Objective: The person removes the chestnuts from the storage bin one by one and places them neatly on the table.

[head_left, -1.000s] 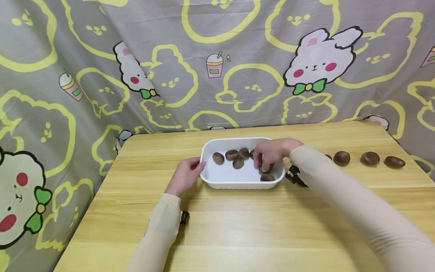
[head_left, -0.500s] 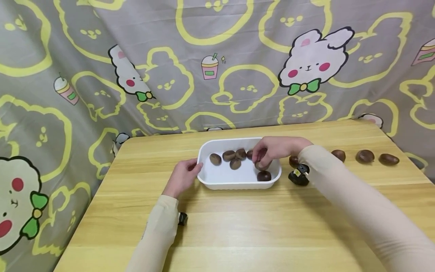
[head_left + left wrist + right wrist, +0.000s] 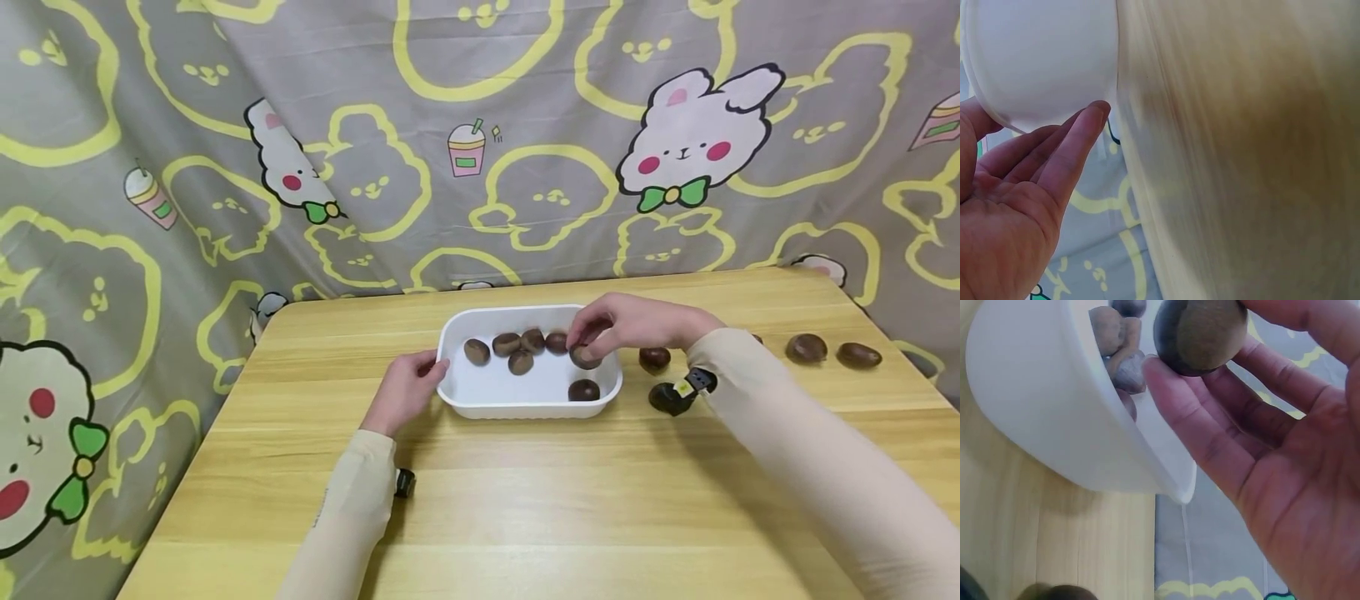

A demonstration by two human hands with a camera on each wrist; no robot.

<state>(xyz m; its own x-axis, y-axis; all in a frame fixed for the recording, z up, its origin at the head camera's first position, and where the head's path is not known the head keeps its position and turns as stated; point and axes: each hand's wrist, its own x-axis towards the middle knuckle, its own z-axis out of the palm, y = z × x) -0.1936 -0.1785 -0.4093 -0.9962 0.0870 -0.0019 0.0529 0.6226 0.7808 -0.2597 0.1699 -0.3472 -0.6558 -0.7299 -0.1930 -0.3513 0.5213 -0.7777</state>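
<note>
A white tray (image 3: 495,400) holds several brown chestnuts, one of them (image 3: 583,390) near its front right corner. At the tray's left end, my left hand (image 3: 405,390) has its thumb on the rim and its fingers against the outer wall; the left wrist view shows that hand (image 3: 1029,187) at the white wall (image 3: 1041,62). My right hand (image 3: 637,323) pinches a chestnut (image 3: 585,357) over the tray's right end. In the right wrist view, this chestnut (image 3: 1200,334) sits between the thumb and fingers of the hand (image 3: 1285,462), above the tray rim (image 3: 1147,450).
Right of the tray, a chestnut (image 3: 655,359) lies on the wooden table (image 3: 480,500), with two others (image 3: 807,349) (image 3: 859,356) farther right. Another is mostly hidden behind the right sleeve. A patterned curtain (image 3: 375,83) hangs behind the table.
My right hand has risen and shifted right with a chestnut pinched in it, away from the chestnuts in the tray. My left hand has stayed at the tray's left end.
</note>
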